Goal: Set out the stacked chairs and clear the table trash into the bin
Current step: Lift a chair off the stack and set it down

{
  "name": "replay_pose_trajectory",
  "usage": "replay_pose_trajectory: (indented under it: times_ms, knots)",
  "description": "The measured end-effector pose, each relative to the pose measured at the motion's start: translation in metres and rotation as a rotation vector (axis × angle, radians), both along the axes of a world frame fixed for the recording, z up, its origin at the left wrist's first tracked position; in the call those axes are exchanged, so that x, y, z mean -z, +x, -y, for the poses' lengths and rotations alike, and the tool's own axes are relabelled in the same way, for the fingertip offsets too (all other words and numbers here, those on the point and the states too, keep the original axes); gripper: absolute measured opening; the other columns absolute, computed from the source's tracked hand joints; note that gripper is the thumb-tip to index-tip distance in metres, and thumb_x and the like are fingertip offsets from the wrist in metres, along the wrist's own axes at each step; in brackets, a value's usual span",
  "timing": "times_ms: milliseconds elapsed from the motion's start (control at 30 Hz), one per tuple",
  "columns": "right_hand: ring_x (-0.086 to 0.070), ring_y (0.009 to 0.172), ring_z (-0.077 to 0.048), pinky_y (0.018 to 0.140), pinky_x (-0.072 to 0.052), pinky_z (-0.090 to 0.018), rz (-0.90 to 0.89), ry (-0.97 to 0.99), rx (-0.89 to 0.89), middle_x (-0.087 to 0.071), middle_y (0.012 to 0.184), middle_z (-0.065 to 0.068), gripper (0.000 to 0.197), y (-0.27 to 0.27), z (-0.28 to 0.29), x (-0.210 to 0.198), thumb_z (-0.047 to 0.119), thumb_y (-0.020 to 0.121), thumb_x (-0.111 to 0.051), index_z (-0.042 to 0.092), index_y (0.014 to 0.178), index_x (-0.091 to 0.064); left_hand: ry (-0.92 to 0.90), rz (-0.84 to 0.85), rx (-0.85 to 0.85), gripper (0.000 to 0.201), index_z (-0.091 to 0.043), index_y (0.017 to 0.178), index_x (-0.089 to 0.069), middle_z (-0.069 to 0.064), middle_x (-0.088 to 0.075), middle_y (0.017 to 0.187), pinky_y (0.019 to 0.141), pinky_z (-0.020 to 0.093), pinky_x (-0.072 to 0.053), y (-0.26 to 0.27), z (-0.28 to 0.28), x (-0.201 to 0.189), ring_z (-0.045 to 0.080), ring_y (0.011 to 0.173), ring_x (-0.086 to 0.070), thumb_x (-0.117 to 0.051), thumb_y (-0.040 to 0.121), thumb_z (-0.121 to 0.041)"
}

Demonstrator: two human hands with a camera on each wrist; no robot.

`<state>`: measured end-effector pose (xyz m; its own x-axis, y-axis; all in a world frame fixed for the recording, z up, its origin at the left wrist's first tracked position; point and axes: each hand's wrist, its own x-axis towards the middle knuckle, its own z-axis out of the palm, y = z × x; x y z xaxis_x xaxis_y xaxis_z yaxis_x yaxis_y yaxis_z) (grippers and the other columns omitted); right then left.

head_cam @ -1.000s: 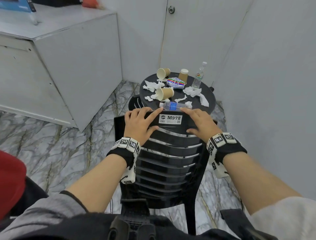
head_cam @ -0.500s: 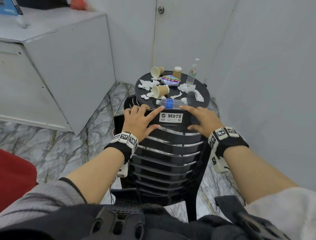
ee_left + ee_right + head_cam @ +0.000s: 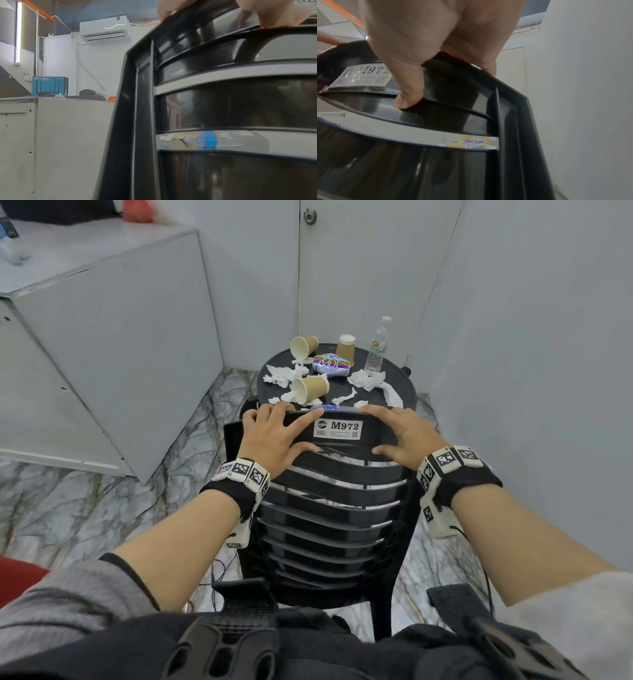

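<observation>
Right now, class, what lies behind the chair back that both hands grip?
Behind the chair back stands a round black table with paper cups, crumpled tissues and an upright bottle. A lying bottle is mostly covered.

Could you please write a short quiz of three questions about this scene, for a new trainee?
1. True or false: both hands grip the top rail of the black chair.
2. How many paper cups on the round table lie on their side? A) one B) two C) three
3. Fill in: the label on the chair back reads ____.

Key
1. True: the left hand and the right hand each curl over the top rail, thumbs under it.
2. B: two paper cups lie tipped; a third stands upside down.
3. M972, on the label.
</observation>
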<state>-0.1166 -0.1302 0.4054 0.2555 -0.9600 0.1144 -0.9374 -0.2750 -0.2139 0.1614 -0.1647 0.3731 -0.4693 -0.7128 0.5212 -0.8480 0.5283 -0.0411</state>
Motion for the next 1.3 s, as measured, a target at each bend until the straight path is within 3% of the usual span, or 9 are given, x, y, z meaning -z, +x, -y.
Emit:
replay_pose_trajectory:
  times_ms: [167, 267, 367, 467, 633, 767, 933, 1300]
  knots:
    - [-0.05, 0.097, -0.024, 0.087, -0.046, -0.054, 0.008, 0.019, -0.021, -0.055, 0.099, -0.005, 0.083, -0.036, 0.049, 0.0, 0.036, 0.078, -0.07, 0.057, 0.136, -0.014, -0.027, 0.002, -0.024, 0.063, -0.043, 0.136, -0.03, 0.01, -0.056, 0.113, 0.078, 0.046, -0.041, -0.035, 0.039, 0.0, 0.032, 0.09, -0.055, -0.053, 0.08, -0.062]
    - [-0.048, 0.096, -0.023, 0.086, -0.046, -0.055, 0.009, 0.007, -0.027, -0.054, 0.096, -0.004, 0.082, -0.053, 0.079, 0.001, 0.035, 0.078, -0.07, 0.056, 0.136, -0.016, -0.019, -0.016, -0.051, 0.06, -0.043, 0.135, -0.03, 0.01, -0.056, 0.113, 0.079, 0.046, -0.041, -0.053, 0.066, 0.0, 0.032, 0.091, -0.055, -0.048, 0.081, -0.062]
    - [-0.047, 0.104, -0.024, 0.091, -0.044, -0.056, 0.014, 0.01, -0.039, -0.055, 0.104, -0.004, 0.079, -0.068, 0.111, -0.001, 0.032, 0.078, -0.071, 0.053, 0.136, -0.021, -0.024, -0.02, -0.085, 0.059, -0.041, 0.134, -0.031, 0.014, -0.056, 0.113, 0.081, 0.048, -0.041, -0.071, 0.088, 0.003, 0.034, 0.091, -0.055, -0.053, 0.082, -0.058]
    - [-0.049, 0.102, -0.027, 0.09, -0.044, -0.054, -0.014, 0.009, -0.049, -0.055, 0.101, -0.004, 0.075, -0.081, 0.141, -0.001, 0.031, 0.078, -0.072, 0.049, 0.134, -0.025, -0.047, -0.028, -0.13, 0.062, -0.041, 0.134, -0.032, 0.013, -0.056, 0.113, 0.081, 0.049, -0.041, -0.09, 0.105, 0.008, 0.034, 0.09, -0.055, -0.061, 0.081, -0.055]
    - [-0.049, 0.105, -0.027, 0.089, -0.044, -0.054, -0.029, -0.008, -0.101, -0.056, 0.107, -0.004, 0.076, -0.097, 0.178, -0.002, 0.03, 0.076, -0.073, 0.05, 0.132, -0.025, -0.062, -0.033, -0.174, 0.062, -0.041, 0.133, -0.032, 0.011, -0.057, 0.111, 0.081, 0.05, -0.041, -0.107, 0.13, 0.009, 0.033, 0.089, -0.055, -0.061, 0.08, -0.054]
    - [-0.05, 0.1, -0.026, 0.086, -0.045, -0.052, -0.047, -0.068, -0.099, -0.054, 0.098, -0.002, 0.078, -0.109, 0.199, -0.009, 0.034, 0.077, -0.072, 0.051, 0.136, -0.024, -0.033, -0.076, -0.178, 0.06, -0.04, 0.131, -0.033, 0.012, -0.057, 0.113, 0.083, 0.052, -0.042, -0.117, 0.152, -0.003, 0.034, 0.093, -0.055, -0.062, 0.08, -0.053]
    - [-0.051, 0.102, -0.026, 0.089, -0.045, -0.051, -0.037, -0.082, -0.058, -0.055, 0.104, -0.004, 0.078, -0.124, 0.216, -0.01, 0.031, 0.077, -0.073, 0.046, 0.139, -0.027, 0.027, -0.058, -0.201, 0.06, -0.041, 0.133, -0.031, 0.012, -0.056, 0.116, 0.085, 0.052, -0.04, -0.136, 0.172, -0.003, 0.034, 0.099, -0.054, -0.062, 0.082, -0.051]
    - [-0.05, 0.098, -0.026, 0.087, -0.042, -0.047, 0.044, -0.105, 0.0, -0.054, 0.101, -0.007, 0.071, -0.149, 0.214, 0.009, 0.027, 0.076, -0.074, 0.035, 0.136, -0.038, 0.014, -0.018, -0.103, 0.063, -0.04, 0.134, -0.034, 0.012, -0.057, 0.11, 0.081, 0.049, -0.04, -0.156, 0.18, -0.002, 0.032, 0.093, -0.056, -0.065, 0.08, -0.049]
